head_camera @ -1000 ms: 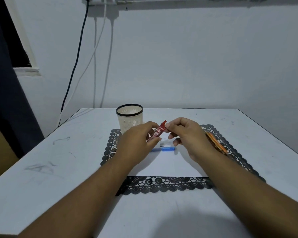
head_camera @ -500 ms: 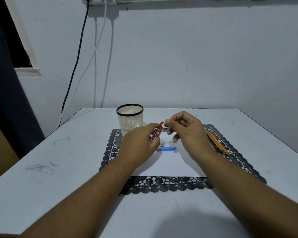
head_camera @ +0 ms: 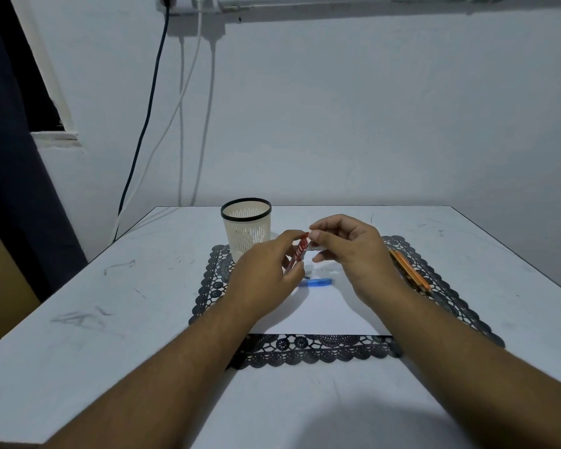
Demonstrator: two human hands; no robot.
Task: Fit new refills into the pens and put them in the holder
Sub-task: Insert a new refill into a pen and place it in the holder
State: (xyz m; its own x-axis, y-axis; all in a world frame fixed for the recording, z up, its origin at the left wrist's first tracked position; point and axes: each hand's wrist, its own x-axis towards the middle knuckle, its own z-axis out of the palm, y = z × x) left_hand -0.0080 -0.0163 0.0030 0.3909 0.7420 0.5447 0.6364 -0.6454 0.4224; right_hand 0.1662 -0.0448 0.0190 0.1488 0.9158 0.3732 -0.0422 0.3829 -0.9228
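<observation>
My left hand (head_camera: 266, 270) grips a red pen barrel (head_camera: 300, 251), tilted with its upper end toward my right hand (head_camera: 347, 251). The right thumb and forefinger pinch something small at the barrel's top end; what it is stays hidden. Both hands hover above a white sheet (head_camera: 321, 315) on a black lace mat (head_camera: 305, 351). A blue pen piece (head_camera: 318, 282) lies on the sheet just below the hands. A cream mesh holder (head_camera: 246, 228) with a black rim stands at the mat's far left corner. Orange pens (head_camera: 412, 273) lie on the mat's right side.
The white table (head_camera: 110, 303) carries grey scuff marks on its left part. Cables (head_camera: 149, 118) hang down the wall behind the table's far left corner. A dark curtain (head_camera: 10, 189) fills the left edge.
Both hands have lifted slightly and drawn together. The red barrel has turned steeper, and my right fingers have moved up to its top end.
</observation>
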